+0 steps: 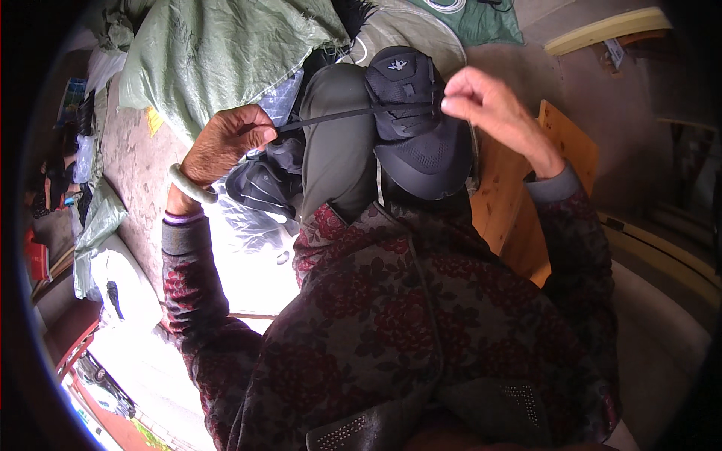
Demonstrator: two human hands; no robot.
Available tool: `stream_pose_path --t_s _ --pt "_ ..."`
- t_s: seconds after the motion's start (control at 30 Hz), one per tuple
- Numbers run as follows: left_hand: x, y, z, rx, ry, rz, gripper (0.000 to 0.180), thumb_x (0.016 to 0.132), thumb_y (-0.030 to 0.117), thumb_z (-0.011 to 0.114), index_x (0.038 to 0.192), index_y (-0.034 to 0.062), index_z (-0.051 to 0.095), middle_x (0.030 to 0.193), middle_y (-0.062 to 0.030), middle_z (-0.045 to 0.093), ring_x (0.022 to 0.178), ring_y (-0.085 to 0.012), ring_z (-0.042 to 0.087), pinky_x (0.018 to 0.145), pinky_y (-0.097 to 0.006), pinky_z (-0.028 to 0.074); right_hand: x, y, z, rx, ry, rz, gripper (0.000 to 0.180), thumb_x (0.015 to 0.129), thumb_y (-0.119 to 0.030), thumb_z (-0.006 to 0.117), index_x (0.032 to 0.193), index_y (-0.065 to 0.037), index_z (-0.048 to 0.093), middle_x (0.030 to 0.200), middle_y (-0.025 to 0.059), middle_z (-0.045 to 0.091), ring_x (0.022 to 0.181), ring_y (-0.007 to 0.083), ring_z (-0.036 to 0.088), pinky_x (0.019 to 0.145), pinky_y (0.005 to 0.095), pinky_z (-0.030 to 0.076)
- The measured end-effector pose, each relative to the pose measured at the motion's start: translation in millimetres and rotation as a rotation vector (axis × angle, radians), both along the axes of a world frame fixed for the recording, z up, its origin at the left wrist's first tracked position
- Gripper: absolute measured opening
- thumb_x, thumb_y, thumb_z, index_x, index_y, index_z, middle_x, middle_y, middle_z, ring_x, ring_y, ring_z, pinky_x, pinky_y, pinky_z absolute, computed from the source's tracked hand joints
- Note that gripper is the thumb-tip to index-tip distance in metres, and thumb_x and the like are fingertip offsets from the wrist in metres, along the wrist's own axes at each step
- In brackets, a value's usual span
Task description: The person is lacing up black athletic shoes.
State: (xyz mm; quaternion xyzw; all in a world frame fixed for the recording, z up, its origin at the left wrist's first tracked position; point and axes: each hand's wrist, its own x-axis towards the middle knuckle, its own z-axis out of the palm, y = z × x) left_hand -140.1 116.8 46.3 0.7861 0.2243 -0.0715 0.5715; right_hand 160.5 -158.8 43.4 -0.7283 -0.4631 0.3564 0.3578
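A black shoe (417,124) rests on the person's knee in the upper middle of the frame, toe pointing down toward the body. A black lace (338,115) runs taut from the shoe's eyelets out to the left. The left hand (226,143), at centre left, is closed in a fist around the free end of the lace. The right hand (489,105), at upper right of the shoe, pinches the lace with thumb and fingertips right at the shoe's upper. A pale green bangle (192,188) sits on the left wrist. Just beside the knee, lower left, lies a second black shoe (263,180). A green woven sack (218,52) fills the upper left, and a wooden board (571,143) stands at the right.
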Motion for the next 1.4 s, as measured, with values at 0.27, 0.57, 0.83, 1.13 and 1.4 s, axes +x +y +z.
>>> stream_pose_path --t_s 0.27,0.57,0.83,1.13,1.4 --pt "6 -15 41 -0.075 -0.085 -0.024 0.024 0.094 0.024 0.069 0.088 0.0025 0.062 0.078 0.0043 0.055 0.075 -0.0058 0.048 0.07 -0.022 0.04 -29 88 30 0.309 -0.137 0.464 0.024 0.098 -0.016 0.056 0.114 -0.003 0.067 0.11 0.0047 0.068 0.093 0.0117 0.06 0.084 0.0266 0.049" --pt "4 -33 63 -0.22 -0.11 -0.045 0.021 0.094 0.023 0.068 0.096 0.0024 0.066 0.083 0.0047 0.058 0.078 -0.0041 0.051 0.072 -0.021 0.042 -84 168 12 -0.027 0.587 0.969 0.036 0.092 -0.013 0.061 0.122 0.005 0.055 0.1 0.0069 0.065 0.08 0.0128 0.061 0.078 0.0267 0.051" --pt "-18 -39 34 -0.094 -0.159 -0.031 0.014 0.09 0.013 0.072 0.095 -0.0002 0.068 0.094 -0.0005 0.064 0.085 -0.0082 0.057 0.077 -0.025 0.047 8 125 41 -0.04 -0.083 0.765 0.028 0.096 -0.027 0.056 0.1 -0.001 0.066 0.081 -0.0002 0.061 0.076 0.0077 0.053 0.069 0.0252 0.044" --pt "-47 -48 -35 0.315 0.011 0.019 0.014 0.085 0.013 0.073 0.087 -0.0005 0.071 0.08 -0.0109 0.069 0.072 -0.0218 0.066 0.067 -0.035 0.05 31 73 46 -0.179 -0.289 0.503 0.023 0.09 -0.021 0.06 0.086 0.001 0.061 0.072 0.0027 0.056 0.071 0.0129 0.053 0.068 0.0309 0.044" --pt "19 -73 -25 0.221 -0.423 0.114 0.024 0.09 0.015 0.07 0.112 0.0036 0.067 0.087 -0.0097 0.069 0.069 -0.0132 0.061 0.062 -0.029 0.049 -14 85 49 -0.048 -0.356 0.654 0.022 0.092 -0.021 0.061 0.09 0.001 0.063 0.083 0.0056 0.06 0.079 0.017 0.056 0.072 0.0306 0.045"
